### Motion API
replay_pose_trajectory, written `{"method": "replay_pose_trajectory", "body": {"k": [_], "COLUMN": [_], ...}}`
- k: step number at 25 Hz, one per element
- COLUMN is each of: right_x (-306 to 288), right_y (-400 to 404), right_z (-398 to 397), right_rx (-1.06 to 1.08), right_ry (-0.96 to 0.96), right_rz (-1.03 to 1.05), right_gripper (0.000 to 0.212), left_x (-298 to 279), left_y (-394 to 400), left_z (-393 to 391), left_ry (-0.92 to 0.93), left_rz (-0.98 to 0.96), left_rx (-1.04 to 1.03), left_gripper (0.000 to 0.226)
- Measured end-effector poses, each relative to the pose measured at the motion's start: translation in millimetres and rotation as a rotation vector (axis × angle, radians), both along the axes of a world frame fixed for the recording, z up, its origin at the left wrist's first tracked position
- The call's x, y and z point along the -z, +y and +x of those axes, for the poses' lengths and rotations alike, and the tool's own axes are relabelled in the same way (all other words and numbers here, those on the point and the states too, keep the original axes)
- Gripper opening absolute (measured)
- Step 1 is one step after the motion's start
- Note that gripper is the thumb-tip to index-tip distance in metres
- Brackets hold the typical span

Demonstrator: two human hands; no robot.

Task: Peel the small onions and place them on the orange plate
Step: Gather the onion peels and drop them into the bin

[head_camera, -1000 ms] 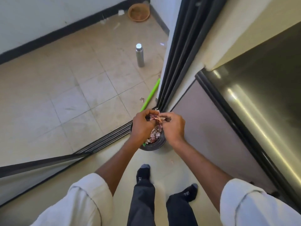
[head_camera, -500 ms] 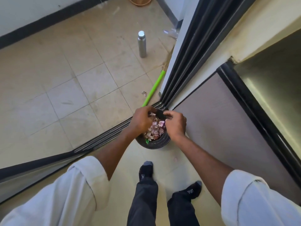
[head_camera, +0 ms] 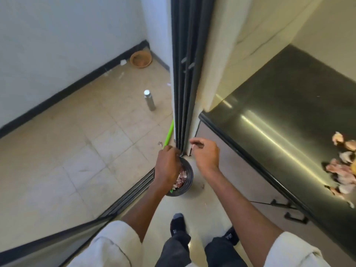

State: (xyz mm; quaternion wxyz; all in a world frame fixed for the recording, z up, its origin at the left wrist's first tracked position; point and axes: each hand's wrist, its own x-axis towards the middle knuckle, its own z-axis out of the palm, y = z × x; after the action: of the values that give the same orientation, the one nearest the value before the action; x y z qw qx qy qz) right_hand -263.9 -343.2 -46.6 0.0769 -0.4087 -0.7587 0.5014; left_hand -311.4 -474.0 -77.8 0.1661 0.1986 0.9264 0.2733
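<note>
A small black bin (head_camera: 189,178) stands on the floor by the sliding door track, with pinkish onion peels (head_camera: 182,179) inside. My left hand (head_camera: 168,166) hangs over the bin's left side, fingers curled down at its far rim; whether they grip anything is hidden. My right hand (head_camera: 206,153) is raised just right of the bin, fingers loosely curled, with nothing visible in it. More onion peels (head_camera: 342,170) lie on the dark countertop (head_camera: 279,116) at the far right edge. A sliver of something orange (head_camera: 354,167) shows there. No whole onions are in sight.
A steel bottle (head_camera: 149,100) stands on the tiled floor beyond the door. A green handle (head_camera: 168,134) leans by the black door frame (head_camera: 183,74). A brown bowl (head_camera: 141,59) sits in the far corner. My socked feet (head_camera: 178,224) stand just before the bin.
My right hand has lifted off the bin and moved right; before, both hands were together over the peels. The view has tilted up, bringing the countertop and its peels into sight.
</note>
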Motion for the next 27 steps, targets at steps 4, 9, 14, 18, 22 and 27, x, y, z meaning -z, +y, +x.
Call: {"method": "replay_pose_trajectory", "body": {"k": [4,9,14,18,22,27], "right_x": [-74,-126,-112,-89,-69,-68], "right_y": [47,134,206,266,300,342], "right_z": [53,145,239,313,356,368], "right_rx": [0.197,0.477,0.676,0.920,0.899,0.606], "right_ry": [0.189,0.299,0.249,0.113,-0.062,-0.136], "right_rz": [0.110,0.247,0.289,0.212,0.153,0.197], "right_gripper": [0.027,0.026,0.025,0.026,0.036,0.039], "left_x": [-90,-157,-151,-133,-120,-102], "left_y": [58,184,272,322,360,396], "left_z": [32,97,174,230,256,260], "left_ry": [0.057,-0.003,-0.077,-0.175,-0.145,-0.110], "left_rz": [0.325,0.526,0.507,0.405,0.331,0.186], "left_rx": [0.041,0.291,0.488,0.562,0.594,0.604], "left_gripper": [0.022,0.017,0.022,0.026,0.028,0.051]}}
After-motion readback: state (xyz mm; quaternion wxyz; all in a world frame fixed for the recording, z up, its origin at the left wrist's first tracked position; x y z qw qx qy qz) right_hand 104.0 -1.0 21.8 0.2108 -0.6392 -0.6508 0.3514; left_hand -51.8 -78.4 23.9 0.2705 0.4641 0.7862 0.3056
